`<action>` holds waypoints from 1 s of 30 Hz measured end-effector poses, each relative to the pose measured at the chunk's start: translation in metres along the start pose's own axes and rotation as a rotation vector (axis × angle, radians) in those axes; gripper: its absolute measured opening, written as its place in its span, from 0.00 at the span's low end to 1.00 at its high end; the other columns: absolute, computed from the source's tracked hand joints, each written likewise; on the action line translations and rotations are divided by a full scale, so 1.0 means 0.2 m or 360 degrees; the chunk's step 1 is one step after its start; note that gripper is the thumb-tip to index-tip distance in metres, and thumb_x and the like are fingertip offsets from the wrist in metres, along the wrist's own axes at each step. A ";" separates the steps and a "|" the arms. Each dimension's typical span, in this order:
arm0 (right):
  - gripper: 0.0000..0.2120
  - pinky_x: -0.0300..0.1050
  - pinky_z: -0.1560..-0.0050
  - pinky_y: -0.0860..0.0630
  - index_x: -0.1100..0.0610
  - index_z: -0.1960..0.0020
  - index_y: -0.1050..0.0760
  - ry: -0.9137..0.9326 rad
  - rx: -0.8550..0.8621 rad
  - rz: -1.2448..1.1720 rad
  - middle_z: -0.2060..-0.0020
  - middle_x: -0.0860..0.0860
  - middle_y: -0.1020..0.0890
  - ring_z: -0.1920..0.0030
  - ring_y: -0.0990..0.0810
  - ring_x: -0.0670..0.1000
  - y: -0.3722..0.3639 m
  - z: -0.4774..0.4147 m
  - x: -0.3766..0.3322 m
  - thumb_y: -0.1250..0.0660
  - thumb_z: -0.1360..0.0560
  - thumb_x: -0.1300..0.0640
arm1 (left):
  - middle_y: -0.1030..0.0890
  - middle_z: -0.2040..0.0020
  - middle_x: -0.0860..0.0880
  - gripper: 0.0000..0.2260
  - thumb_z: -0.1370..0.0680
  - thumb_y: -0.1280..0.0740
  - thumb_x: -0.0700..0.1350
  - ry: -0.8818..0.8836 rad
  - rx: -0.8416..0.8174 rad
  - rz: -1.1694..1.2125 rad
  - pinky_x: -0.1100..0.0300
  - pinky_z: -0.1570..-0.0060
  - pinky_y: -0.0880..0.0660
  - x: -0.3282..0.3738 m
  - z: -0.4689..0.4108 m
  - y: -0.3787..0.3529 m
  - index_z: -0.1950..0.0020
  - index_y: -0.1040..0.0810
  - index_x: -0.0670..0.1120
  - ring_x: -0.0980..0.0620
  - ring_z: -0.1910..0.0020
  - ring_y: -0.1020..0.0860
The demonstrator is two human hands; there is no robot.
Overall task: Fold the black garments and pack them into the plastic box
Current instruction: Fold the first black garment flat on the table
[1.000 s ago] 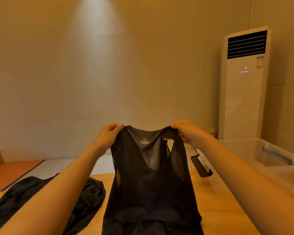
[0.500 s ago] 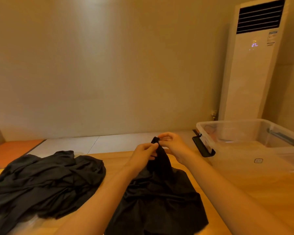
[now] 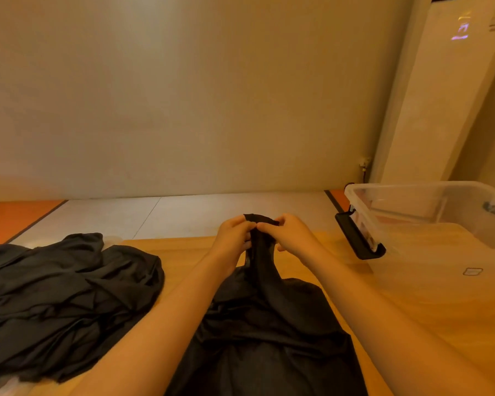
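A black sleeveless top [image 3: 269, 332] lies bunched on the wooden table [image 3: 429, 318] in front of me. Its two shoulder straps are gathered together above the table. My left hand [image 3: 233, 238] and my right hand [image 3: 290, 237] pinch those straps side by side, thumbs nearly touching. A heap of other black garments [image 3: 60, 298] lies at the left of the table. The clear plastic box [image 3: 440, 224] stands at the right with no lid on; a black latch handle [image 3: 357, 238] hangs from its near left end.
A tall white air conditioner [image 3: 443, 95] stands in the right corner behind the box. A plain wall rises beyond the table's far edge, with pale floor tiles and an orange strip at the left.
One second ago both hands held the top spread up by its shoulders. They have come together and lowered, so the straps meet and the body rests on the table. The view has tilted down.
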State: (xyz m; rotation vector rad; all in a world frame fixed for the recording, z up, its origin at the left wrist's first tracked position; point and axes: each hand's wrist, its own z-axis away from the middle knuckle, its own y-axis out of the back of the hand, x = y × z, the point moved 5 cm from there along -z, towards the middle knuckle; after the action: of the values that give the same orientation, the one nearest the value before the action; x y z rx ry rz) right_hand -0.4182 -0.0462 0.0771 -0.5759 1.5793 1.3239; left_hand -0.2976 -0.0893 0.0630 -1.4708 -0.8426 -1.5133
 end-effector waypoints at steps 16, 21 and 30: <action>0.09 0.43 0.57 0.26 0.58 0.55 0.24 0.0071 0.0227 -0.0663 0.58 0.54 0.20 0.55 0.21 0.51 0.16 -0.04 0.02 0.36 0.21 0.53 | 0.21 0.63 0.46 0.06 0.21 0.35 0.42 -0.0272 0.0047 -0.0535 0.61 0.67 0.27 0.02 -0.04 0.18 0.52 0.21 0.40 0.54 0.69 0.25; 0.11 0.49 0.47 0.28 0.59 0.47 0.24 -0.0150 0.0423 -0.0716 0.49 0.56 0.21 0.46 0.23 0.55 0.16 0.14 0.24 0.37 0.20 0.52 | 0.18 0.53 0.49 0.05 0.22 0.33 0.43 -0.0265 -0.0002 -0.1187 0.65 0.56 0.28 -0.16 0.14 0.38 0.51 0.19 0.43 0.53 0.53 0.22; 0.14 0.50 0.40 0.27 0.62 0.38 0.25 -0.0013 0.0518 -0.0459 0.39 0.56 0.23 0.36 0.27 0.56 0.20 0.33 0.32 0.38 0.20 0.56 | 0.23 0.37 0.52 0.17 0.23 0.32 0.51 -0.0196 -0.0102 -0.1501 0.62 0.40 0.32 -0.32 0.33 0.34 0.35 0.23 0.49 0.53 0.37 0.27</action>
State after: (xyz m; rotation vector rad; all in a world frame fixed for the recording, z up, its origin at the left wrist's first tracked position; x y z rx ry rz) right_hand -0.4553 0.0403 0.0434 -0.5671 1.5943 0.8336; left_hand -0.2104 -0.0514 -0.0002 -1.2634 -1.7285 -2.1266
